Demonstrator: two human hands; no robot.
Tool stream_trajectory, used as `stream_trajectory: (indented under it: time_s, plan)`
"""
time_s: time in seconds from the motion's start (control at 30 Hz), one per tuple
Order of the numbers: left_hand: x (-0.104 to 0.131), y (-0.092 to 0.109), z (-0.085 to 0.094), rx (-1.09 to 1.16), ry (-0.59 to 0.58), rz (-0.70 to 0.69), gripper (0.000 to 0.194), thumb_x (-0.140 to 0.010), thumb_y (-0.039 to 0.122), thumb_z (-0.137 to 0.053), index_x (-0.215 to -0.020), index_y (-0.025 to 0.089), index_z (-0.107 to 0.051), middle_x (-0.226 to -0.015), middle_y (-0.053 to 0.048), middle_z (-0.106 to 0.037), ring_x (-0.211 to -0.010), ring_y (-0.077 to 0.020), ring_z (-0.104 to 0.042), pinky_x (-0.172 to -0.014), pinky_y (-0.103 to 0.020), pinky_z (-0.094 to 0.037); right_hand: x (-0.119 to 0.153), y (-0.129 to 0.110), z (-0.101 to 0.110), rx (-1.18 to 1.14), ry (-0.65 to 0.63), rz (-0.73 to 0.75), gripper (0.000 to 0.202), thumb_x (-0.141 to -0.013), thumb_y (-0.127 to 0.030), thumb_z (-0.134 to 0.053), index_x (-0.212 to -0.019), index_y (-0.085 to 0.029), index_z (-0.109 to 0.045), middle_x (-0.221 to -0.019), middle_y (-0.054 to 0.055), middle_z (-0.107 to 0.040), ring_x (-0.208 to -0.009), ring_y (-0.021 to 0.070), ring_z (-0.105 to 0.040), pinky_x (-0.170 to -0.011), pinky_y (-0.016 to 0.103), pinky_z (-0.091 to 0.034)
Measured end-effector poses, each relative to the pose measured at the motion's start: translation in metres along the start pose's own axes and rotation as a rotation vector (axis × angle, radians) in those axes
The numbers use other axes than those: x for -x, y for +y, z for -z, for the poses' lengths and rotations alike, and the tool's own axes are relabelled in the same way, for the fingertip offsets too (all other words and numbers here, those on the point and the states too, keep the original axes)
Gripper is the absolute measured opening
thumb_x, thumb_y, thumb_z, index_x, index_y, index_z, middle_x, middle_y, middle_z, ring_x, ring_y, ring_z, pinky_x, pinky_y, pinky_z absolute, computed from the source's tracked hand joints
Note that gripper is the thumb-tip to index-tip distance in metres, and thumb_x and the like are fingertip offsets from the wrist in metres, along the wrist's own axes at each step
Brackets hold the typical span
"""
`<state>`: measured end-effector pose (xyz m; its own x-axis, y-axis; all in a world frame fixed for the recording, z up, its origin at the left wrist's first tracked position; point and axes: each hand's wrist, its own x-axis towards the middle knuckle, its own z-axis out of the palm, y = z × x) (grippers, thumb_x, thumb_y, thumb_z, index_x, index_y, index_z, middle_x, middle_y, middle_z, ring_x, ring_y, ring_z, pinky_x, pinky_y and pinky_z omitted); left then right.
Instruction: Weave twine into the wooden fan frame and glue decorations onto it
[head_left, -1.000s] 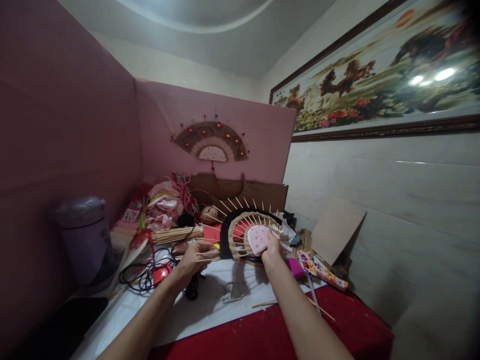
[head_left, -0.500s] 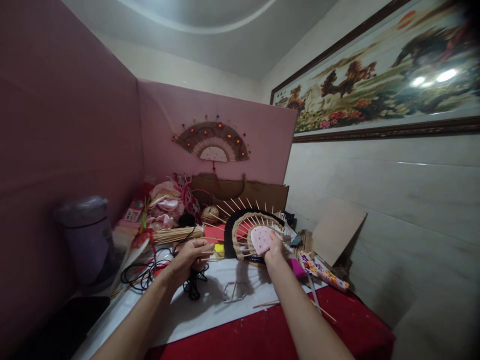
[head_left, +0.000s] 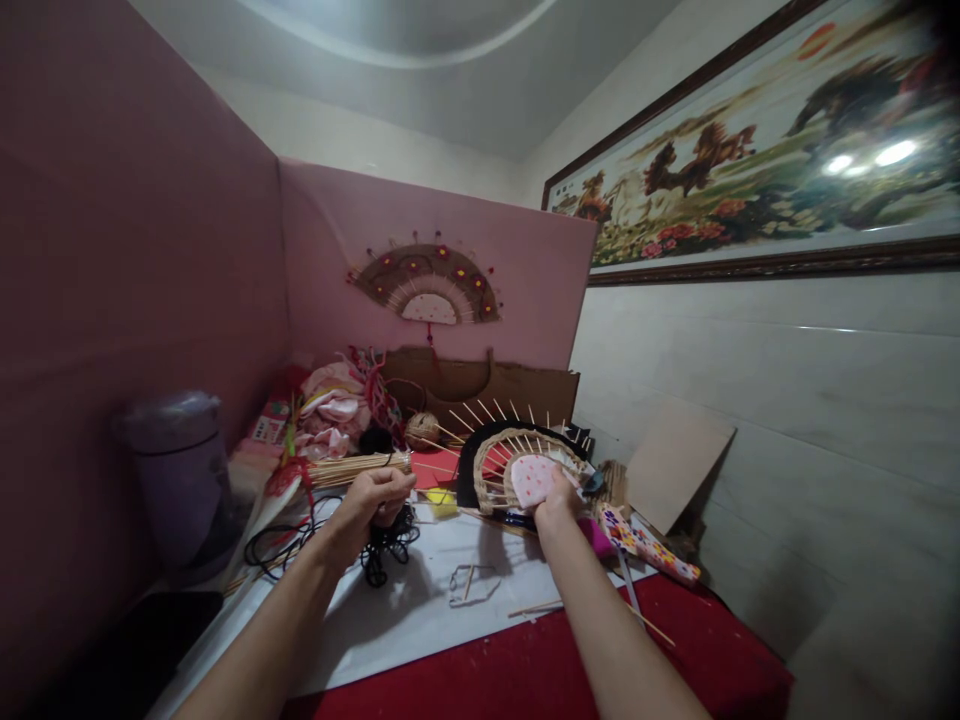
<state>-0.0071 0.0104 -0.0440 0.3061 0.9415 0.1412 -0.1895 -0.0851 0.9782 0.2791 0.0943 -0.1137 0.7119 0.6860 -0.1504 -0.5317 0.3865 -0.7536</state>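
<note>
My right hand (head_left: 557, 497) grips a half-round woven fan (head_left: 487, 450) by its pink, red-spotted base (head_left: 532, 481). Thin wooden sticks radiate from the base through a tan woven band and a black outer band, their tips sticking out past the edge. To the left of the fan, my left hand (head_left: 381, 495) is closed in a pinch, thumb and fingertips together. A looped tangle of black cord (head_left: 386, 550) hangs below its fingers. Whether a strand runs taut from this hand to the fan is hard to make out.
A bundle of thin sticks (head_left: 349, 468) and a twine ball (head_left: 422, 430) lie behind my left hand. Pink cloth (head_left: 334, 400) is heaped at back left, beside a lidded purple container (head_left: 176, 480). Cardboard (head_left: 517, 385) stands behind. A finished fan (head_left: 429, 285) hangs on the pink panel.
The fingers of my left hand have curled in, and that hand has drawn slightly left. The fan has shifted a little to the right with my right hand.
</note>
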Motion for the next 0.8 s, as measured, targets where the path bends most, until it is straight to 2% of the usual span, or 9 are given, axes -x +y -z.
stream_trajectory:
  time_s: [0.1, 0.2, 0.5, 0.8]
  plan:
    - [0.001, 0.004, 0.0, -0.023, 0.022, -0.009, 0.046, -0.061, 0.046, -0.075, -0.054, 0.017, -0.041, -0.044, 0.009, -0.028, -0.04, -0.0022, -0.016, -0.044, -0.023, -0.005, 0.002, -0.005, -0.001, 0.03, 0.175, 0.006, 0.023, -0.066, -0.023, -0.068, -0.075, -0.019, -0.047, -0.071, 0.003, -0.067, -0.071, 0.0216, -0.069, -0.054, 0.031, -0.058]
    - [0.004, 0.009, 0.0, -0.058, 0.034, -0.006, 0.041, -0.059, 0.044, -0.075, -0.055, 0.016, -0.044, -0.045, 0.01, -0.028, -0.041, -0.0026, -0.016, -0.044, -0.023, -0.006, 0.006, -0.01, -0.002, 0.044, 0.242, 0.025, 0.025, -0.063, -0.021, -0.07, -0.076, -0.018, -0.049, -0.076, 0.003, -0.068, -0.077, 0.0223, -0.07, -0.054, 0.029, -0.058]
    - [-0.002, 0.0, 0.012, -0.069, 0.147, -0.025, 0.036, -0.061, 0.031, -0.064, -0.047, 0.02, -0.033, -0.039, 0.009, -0.026, -0.038, -0.004, -0.017, -0.043, -0.024, -0.009, 0.012, -0.013, -0.002, 0.067, 0.279, 0.022, 0.022, -0.065, -0.024, -0.069, -0.073, -0.018, -0.049, -0.072, 0.005, -0.068, -0.074, 0.0228, -0.07, -0.052, 0.028, -0.059]
    - [0.002, 0.009, 0.004, -0.079, 0.126, -0.016, 0.043, -0.058, 0.042, -0.073, -0.049, 0.018, -0.039, -0.042, 0.009, -0.028, -0.039, -0.0028, -0.016, -0.043, -0.023, -0.008, 0.017, -0.02, -0.003, 0.138, 0.277, 0.032, 0.028, -0.061, -0.026, -0.073, -0.076, -0.018, -0.05, -0.089, 0.01, -0.069, -0.086, 0.0268, -0.069, -0.05, 0.028, -0.058]
